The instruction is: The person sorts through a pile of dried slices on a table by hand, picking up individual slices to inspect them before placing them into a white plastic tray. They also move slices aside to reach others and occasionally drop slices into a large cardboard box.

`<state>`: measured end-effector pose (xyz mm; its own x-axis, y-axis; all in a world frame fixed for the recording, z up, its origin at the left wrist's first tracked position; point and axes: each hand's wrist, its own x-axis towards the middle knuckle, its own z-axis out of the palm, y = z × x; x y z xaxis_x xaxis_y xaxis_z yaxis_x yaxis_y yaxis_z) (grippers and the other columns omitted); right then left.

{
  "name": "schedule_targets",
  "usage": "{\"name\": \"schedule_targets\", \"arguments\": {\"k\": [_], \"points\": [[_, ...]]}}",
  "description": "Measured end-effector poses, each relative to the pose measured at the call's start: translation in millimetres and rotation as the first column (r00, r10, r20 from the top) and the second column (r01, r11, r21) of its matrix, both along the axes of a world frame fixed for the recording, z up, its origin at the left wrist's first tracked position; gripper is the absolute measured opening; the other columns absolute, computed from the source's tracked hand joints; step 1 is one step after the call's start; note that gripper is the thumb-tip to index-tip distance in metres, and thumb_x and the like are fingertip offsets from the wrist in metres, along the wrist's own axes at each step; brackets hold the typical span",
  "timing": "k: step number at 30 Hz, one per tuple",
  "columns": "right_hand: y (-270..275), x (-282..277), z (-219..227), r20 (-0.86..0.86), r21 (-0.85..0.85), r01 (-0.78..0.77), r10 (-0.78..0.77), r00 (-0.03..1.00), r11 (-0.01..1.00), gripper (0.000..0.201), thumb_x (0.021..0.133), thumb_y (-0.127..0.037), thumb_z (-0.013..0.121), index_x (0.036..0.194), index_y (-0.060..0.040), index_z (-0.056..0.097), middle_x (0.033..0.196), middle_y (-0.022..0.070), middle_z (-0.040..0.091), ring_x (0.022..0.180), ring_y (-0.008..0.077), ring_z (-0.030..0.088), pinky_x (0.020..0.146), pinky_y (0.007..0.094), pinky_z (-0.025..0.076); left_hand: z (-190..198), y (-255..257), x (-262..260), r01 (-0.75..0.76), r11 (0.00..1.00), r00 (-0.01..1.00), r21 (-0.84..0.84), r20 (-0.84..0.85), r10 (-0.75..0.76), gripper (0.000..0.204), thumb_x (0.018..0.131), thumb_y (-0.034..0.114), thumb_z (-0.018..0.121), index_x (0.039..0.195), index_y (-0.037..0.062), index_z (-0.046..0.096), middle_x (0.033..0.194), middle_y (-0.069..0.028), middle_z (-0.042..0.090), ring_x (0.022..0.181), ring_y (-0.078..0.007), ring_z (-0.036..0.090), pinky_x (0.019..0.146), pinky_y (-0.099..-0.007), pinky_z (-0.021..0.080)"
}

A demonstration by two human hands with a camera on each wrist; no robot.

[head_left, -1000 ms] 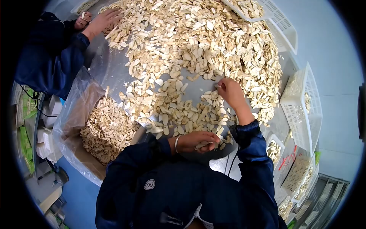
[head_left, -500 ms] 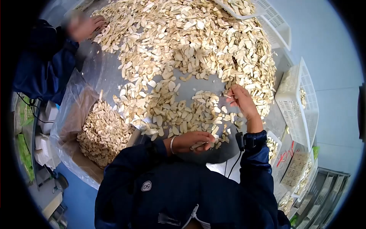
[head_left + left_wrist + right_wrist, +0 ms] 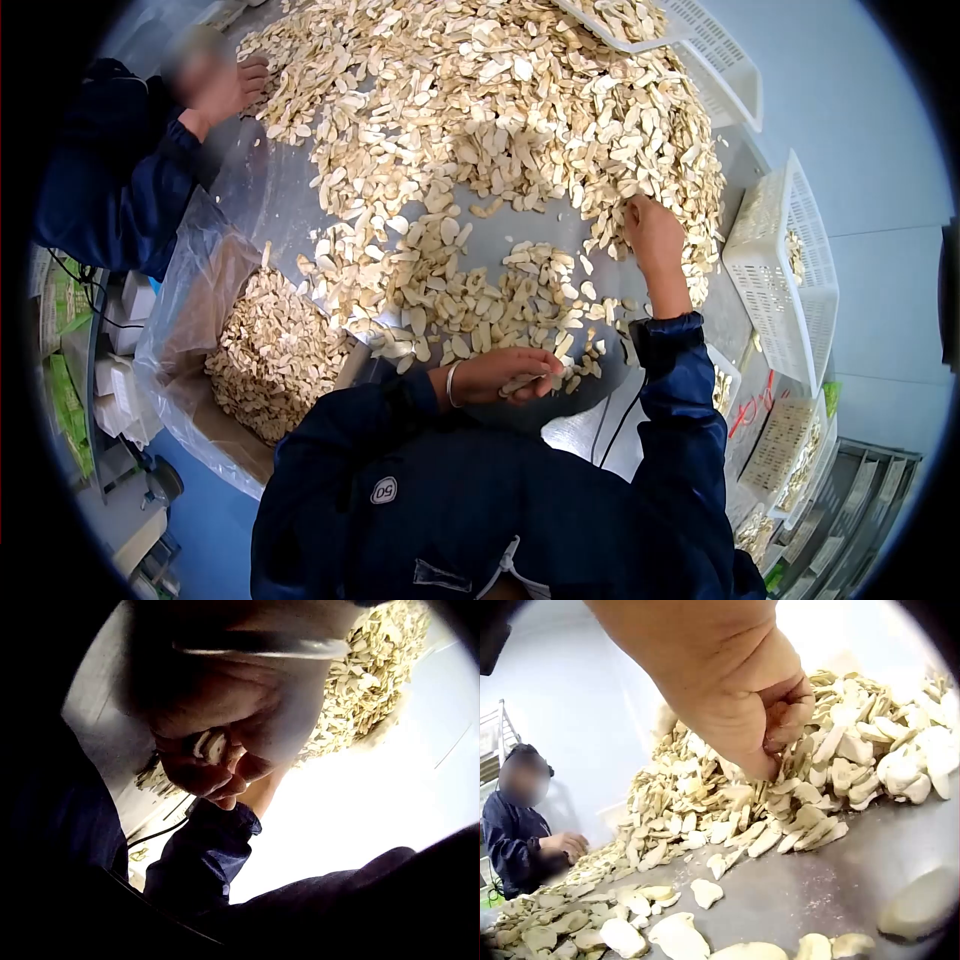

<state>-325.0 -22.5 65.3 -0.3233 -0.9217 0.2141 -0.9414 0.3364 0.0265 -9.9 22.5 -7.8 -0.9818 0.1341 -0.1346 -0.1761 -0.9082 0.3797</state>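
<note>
Pale, flat dried slices (image 3: 480, 300) lie in a loose spread on the grey table, below a large heap (image 3: 520, 100) of the same slices. Near the table's front edge my left hand (image 3: 505, 375) curls its fingers round a few slices (image 3: 212, 746), which show in the palm in the left wrist view. At the heap's lower right edge is my right hand (image 3: 657, 235). Its thumb and bent fingers (image 3: 780, 727) come together on a slice there, the fingertips partly hidden among the slices.
A plastic-lined carton (image 3: 230, 445) full of smaller pieces stands at left. White perforated baskets (image 3: 775, 270) line the right side, and another basket (image 3: 715, 60) sits at the back. Across the table another person's hand (image 3: 225, 92) is at the heap's left edge.
My right hand has moved from the bare patch by the loose slices up and right to the heap's edge. The left hand stays in place, gripping its slices. The view has shifted slightly.
</note>
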Motion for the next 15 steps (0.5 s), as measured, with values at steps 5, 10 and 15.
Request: {"name": "schedule_targets", "arguments": {"k": [5,10,15], "points": [[5.5,9.2,9.1,-0.044,0.155,0.035,-0.028,0.999,0.987,0.017,0.09,-0.026,0.065,0.09,-0.0088,0.067,0.084,0.0151,0.07,0.077,0.0345,0.069,0.067,0.0462,0.054,2.9,0.1,0.7,0.009,1.0,1.0,0.007,0.013,-0.009,0.019,0.103,0.019,0.048,0.118,0.0079,0.054,0.083,-0.0027,0.058,0.057,-0.0074,0.045,0.048,-0.0224,0.033],[6.4,12.8,12.4,0.036,0.146,0.013,-0.018,0.999,0.989,0.016,0.087,-0.024,0.066,0.09,-0.0086,0.07,0.082,0.0158,0.069,0.076,0.0357,0.067,0.067,0.0455,0.054,2.1,-0.7,0.9,0.009,1.0,1.0,-0.002,0.009,-0.009,0.02,0.103,0.019,0.047,0.118,0.0076,0.055,0.084,-0.0029,0.058,0.057,-0.0075,0.045,0.048,-0.0226,0.033],[17.0,11.1,24.6,0.674,0.016,0.058,-0.054,0.737,0.998,0.02,0.092,-0.024,0.062,0.092,-0.0065,0.071,0.076,0.0041,0.066,0.065,0.0206,0.062,0.061,0.0312,0.051,2.1,-0.9,1.9,-0.002,1.0,1.0,-0.001,0.001,0.002,0.021,0.103,0.019,0.047,0.119,0.0072,0.055,0.084,-0.0033,0.059,0.058,-0.0077,0.045,0.048,-0.0231,0.034]]}}
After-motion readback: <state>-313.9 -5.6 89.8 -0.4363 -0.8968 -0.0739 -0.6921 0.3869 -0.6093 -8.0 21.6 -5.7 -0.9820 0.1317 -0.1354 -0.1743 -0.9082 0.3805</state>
